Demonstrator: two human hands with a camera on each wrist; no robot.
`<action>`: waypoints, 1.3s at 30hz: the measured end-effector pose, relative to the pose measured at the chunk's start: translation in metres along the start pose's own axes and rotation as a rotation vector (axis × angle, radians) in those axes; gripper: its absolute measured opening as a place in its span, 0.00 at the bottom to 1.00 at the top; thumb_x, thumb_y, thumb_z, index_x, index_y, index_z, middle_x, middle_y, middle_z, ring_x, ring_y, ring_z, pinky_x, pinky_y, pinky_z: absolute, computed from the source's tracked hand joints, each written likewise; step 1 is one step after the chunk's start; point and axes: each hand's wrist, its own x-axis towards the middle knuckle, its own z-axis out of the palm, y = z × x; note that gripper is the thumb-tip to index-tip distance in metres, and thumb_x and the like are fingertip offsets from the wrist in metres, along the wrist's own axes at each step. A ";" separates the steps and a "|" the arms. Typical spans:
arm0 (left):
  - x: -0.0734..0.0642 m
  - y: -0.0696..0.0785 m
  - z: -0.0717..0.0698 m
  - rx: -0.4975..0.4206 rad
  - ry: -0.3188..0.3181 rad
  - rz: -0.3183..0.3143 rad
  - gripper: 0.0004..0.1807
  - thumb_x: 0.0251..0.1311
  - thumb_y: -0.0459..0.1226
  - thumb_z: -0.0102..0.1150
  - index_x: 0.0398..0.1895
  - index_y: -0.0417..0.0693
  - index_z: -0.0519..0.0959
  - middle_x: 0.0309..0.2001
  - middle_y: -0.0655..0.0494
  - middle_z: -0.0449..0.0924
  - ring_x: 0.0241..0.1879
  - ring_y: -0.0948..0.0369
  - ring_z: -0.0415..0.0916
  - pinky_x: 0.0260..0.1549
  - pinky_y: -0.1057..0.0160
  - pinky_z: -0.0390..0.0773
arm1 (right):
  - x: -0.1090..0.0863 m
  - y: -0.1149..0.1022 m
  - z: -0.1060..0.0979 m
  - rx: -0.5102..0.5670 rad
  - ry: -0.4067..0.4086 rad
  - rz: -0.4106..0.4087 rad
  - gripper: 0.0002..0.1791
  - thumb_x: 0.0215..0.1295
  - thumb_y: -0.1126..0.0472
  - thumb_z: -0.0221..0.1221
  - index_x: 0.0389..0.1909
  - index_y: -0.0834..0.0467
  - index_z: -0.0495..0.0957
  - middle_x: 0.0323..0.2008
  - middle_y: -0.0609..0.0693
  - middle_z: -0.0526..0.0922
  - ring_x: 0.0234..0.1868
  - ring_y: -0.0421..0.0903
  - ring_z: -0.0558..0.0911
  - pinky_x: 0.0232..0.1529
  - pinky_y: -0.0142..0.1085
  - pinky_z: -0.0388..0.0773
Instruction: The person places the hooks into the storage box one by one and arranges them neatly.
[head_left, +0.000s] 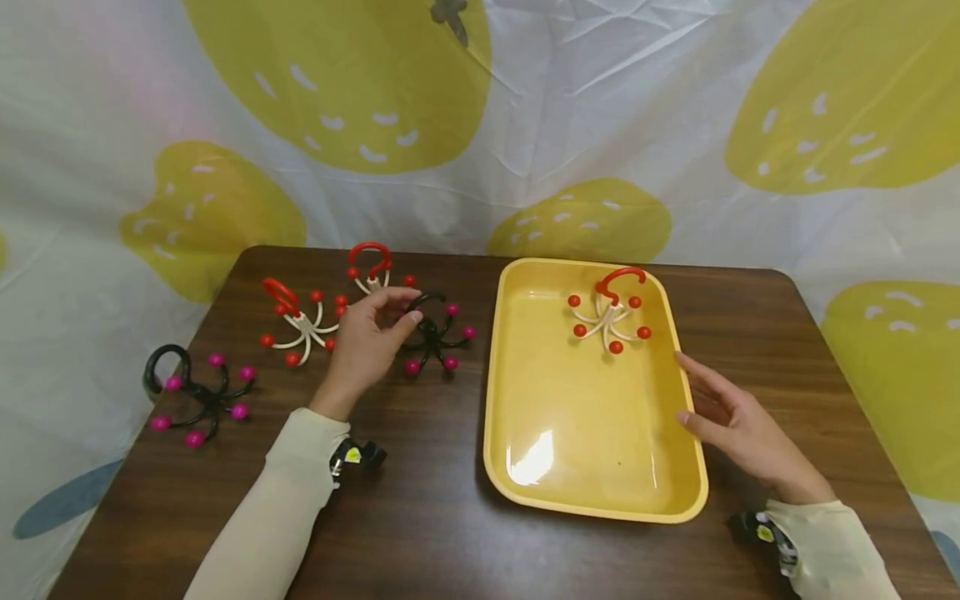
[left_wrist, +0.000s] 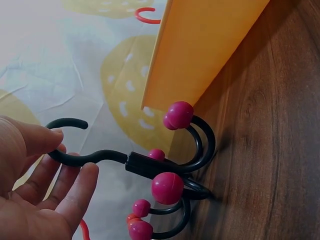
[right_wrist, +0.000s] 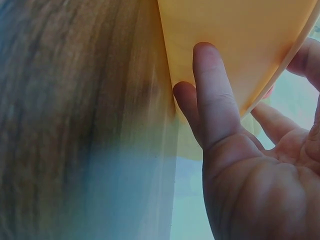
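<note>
My left hand (head_left: 365, 343) pinches the hook of a black hook hanger (head_left: 431, 333) between thumb and fingers. Its curved arms end in pink balls and spread down close over the table, left of the yellow tray (head_left: 497, 417). In the left wrist view, the black hook (left_wrist: 70, 159) runs between the thumb and fingertips. My right hand (head_left: 742, 429) holds the tray's right side, with thumb and index finger at the rim. Other fingers (right_wrist: 212, 75) press the outer wall in the right wrist view. Inside the tray's far right part stands a white hanger with red hook and balls (head_left: 611, 312).
Two more white-and-red hangers (head_left: 303, 327) (head_left: 372, 283) stand behind and left of my left hand, the rear one partly hidden. Another black-and-pink hanger (head_left: 202, 396) is at the table's left edge. A patterned cloth (head_left: 525, 108) hangs behind the brown table (head_left: 427, 517).
</note>
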 end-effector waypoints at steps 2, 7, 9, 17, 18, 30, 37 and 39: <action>0.000 0.001 0.000 0.008 0.001 0.001 0.14 0.67 0.32 0.70 0.54 0.43 0.87 0.46 0.42 0.87 0.43 0.58 0.83 0.40 0.73 0.78 | 0.000 0.000 0.000 0.002 -0.003 0.002 0.44 0.76 0.65 0.62 0.86 0.51 0.52 0.76 0.71 0.64 0.61 0.24 0.79 0.52 0.27 0.84; 0.001 0.003 0.000 0.026 -0.004 0.001 0.14 0.67 0.32 0.70 0.54 0.44 0.87 0.45 0.44 0.88 0.44 0.57 0.83 0.41 0.73 0.78 | 0.000 -0.001 -0.001 -0.007 -0.001 0.016 0.43 0.76 0.64 0.62 0.86 0.51 0.52 0.77 0.71 0.63 0.61 0.23 0.78 0.53 0.26 0.83; 0.001 0.003 -0.001 0.030 -0.005 0.003 0.14 0.67 0.32 0.70 0.54 0.44 0.87 0.46 0.44 0.88 0.45 0.57 0.83 0.41 0.73 0.79 | 0.000 -0.001 -0.001 -0.006 0.004 0.024 0.43 0.76 0.64 0.62 0.86 0.50 0.52 0.77 0.71 0.63 0.61 0.23 0.77 0.53 0.26 0.83; 0.003 0.007 -0.003 0.024 0.000 0.014 0.14 0.68 0.33 0.70 0.55 0.44 0.87 0.44 0.45 0.87 0.41 0.61 0.82 0.39 0.69 0.82 | 0.001 0.001 0.000 -0.006 0.006 0.010 0.43 0.76 0.65 0.63 0.86 0.51 0.53 0.75 0.71 0.65 0.61 0.23 0.78 0.53 0.26 0.83; 0.004 0.008 -0.003 0.020 0.000 0.016 0.14 0.68 0.33 0.70 0.55 0.44 0.87 0.44 0.45 0.87 0.40 0.62 0.82 0.39 0.69 0.81 | 0.001 0.001 0.000 -0.007 0.005 0.009 0.43 0.76 0.65 0.63 0.86 0.51 0.53 0.75 0.71 0.66 0.61 0.24 0.78 0.53 0.26 0.83; 0.011 0.028 -0.007 0.018 0.044 0.088 0.13 0.68 0.35 0.70 0.54 0.46 0.88 0.39 0.49 0.87 0.34 0.67 0.82 0.32 0.70 0.78 | 0.000 0.000 0.000 0.000 0.001 0.006 0.44 0.76 0.65 0.62 0.86 0.52 0.52 0.75 0.72 0.64 0.61 0.23 0.78 0.52 0.27 0.84; 0.017 0.044 -0.004 -0.023 0.027 0.127 0.14 0.69 0.36 0.70 0.55 0.44 0.87 0.42 0.48 0.87 0.37 0.61 0.85 0.36 0.71 0.85 | 0.001 -0.001 0.001 -0.004 0.002 0.006 0.43 0.76 0.65 0.63 0.86 0.53 0.52 0.76 0.72 0.64 0.61 0.23 0.78 0.52 0.26 0.83; 0.019 0.048 -0.002 -0.042 0.017 0.132 0.14 0.69 0.36 0.70 0.55 0.44 0.87 0.43 0.48 0.87 0.38 0.61 0.85 0.38 0.70 0.86 | 0.001 -0.001 0.001 -0.004 0.005 0.006 0.43 0.76 0.65 0.63 0.86 0.52 0.52 0.76 0.72 0.64 0.61 0.23 0.78 0.52 0.26 0.83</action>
